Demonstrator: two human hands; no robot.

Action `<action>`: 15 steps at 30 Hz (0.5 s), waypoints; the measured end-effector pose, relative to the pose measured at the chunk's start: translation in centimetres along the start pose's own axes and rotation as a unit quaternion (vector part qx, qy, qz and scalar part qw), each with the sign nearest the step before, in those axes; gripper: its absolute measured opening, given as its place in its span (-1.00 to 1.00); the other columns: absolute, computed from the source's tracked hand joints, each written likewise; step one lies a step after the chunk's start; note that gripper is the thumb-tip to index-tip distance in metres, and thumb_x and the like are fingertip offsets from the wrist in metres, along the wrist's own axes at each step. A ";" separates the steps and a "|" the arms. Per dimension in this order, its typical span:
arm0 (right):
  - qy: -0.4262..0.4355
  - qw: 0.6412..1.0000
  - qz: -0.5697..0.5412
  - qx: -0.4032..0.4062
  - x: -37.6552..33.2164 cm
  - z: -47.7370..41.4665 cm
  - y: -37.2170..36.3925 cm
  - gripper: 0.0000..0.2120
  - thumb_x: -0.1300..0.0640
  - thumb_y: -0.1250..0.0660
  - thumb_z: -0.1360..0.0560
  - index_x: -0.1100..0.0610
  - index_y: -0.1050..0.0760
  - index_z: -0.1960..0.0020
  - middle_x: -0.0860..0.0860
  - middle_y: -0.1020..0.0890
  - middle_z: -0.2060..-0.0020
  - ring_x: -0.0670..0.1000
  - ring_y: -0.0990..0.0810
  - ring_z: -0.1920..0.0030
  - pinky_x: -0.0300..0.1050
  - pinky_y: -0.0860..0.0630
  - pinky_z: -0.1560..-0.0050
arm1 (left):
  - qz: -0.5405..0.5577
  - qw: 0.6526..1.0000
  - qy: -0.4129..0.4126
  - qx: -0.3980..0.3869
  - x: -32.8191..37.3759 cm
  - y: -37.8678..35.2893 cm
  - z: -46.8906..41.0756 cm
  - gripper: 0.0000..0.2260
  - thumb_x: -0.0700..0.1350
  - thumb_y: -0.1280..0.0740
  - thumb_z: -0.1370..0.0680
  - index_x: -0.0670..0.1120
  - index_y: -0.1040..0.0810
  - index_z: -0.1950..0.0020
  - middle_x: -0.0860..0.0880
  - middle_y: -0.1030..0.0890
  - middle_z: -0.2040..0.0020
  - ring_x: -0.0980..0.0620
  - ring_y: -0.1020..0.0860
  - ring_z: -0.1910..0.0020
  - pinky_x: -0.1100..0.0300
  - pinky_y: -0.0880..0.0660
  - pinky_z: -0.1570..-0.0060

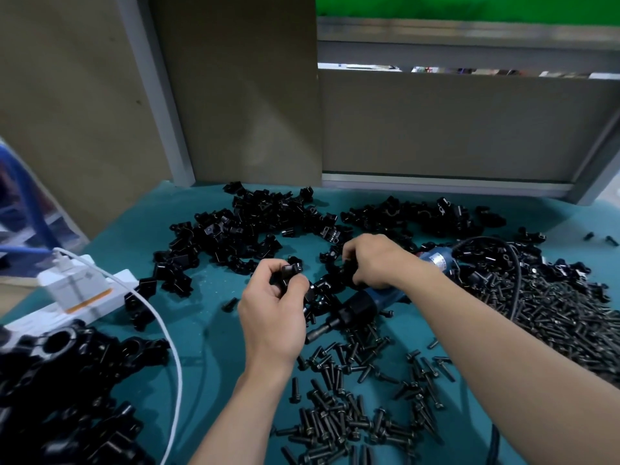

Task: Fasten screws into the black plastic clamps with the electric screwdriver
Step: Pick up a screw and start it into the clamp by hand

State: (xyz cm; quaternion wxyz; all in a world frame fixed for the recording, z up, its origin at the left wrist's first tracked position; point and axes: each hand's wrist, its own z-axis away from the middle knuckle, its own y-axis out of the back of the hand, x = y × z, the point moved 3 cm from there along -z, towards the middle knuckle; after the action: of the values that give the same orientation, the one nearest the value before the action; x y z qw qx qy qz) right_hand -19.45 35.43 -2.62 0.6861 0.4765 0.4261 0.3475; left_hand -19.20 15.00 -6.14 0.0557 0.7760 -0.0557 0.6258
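My left hand (273,307) grips a black plastic clamp (289,271) above the teal table mat (208,317). My right hand (375,260) reaches a little farther back and curls its fingers on another black clamp (345,266) at the edge of the clamp pile (255,223). The blue and black electric screwdriver (365,305) lies on the mat under my right wrist, its bit pointing toward the lower left. Loose black screws (339,414) are scattered in front of me, and a big heap of screws (550,303) lies at the right.
A white power strip (77,293) with a white cable (167,333) sits at the left. Assembled black clamps (67,391) are heaped at the lower left. The screwdriver's black cord (513,260) loops over the screws. Grey panels (453,129) wall the back.
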 end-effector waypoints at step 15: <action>0.015 0.999 -0.036 0.010 -0.7 1.2 -1.5 -0.55 0.02 -0.48 -0.53 -0.11 -0.53 -0.40 -0.03 -0.68 -0.10 0.01 -0.58 0.05 -0.07 -0.55 0.04 | -0.010 1.000 -0.006 0.013 -0.4 0.3 -0.2 -0.84 -0.16 -0.42 -0.56 0.09 -0.56 0.14 0.08 -0.40 0.50 0.10 -0.29 0.53 0.29 -0.25 0.52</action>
State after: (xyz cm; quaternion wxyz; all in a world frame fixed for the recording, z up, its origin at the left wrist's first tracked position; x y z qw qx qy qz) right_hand -18.49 33.95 -3.62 0.6871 0.4621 0.4566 0.3254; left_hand -19.51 14.77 -6.45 0.0514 0.7812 -0.0395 0.6209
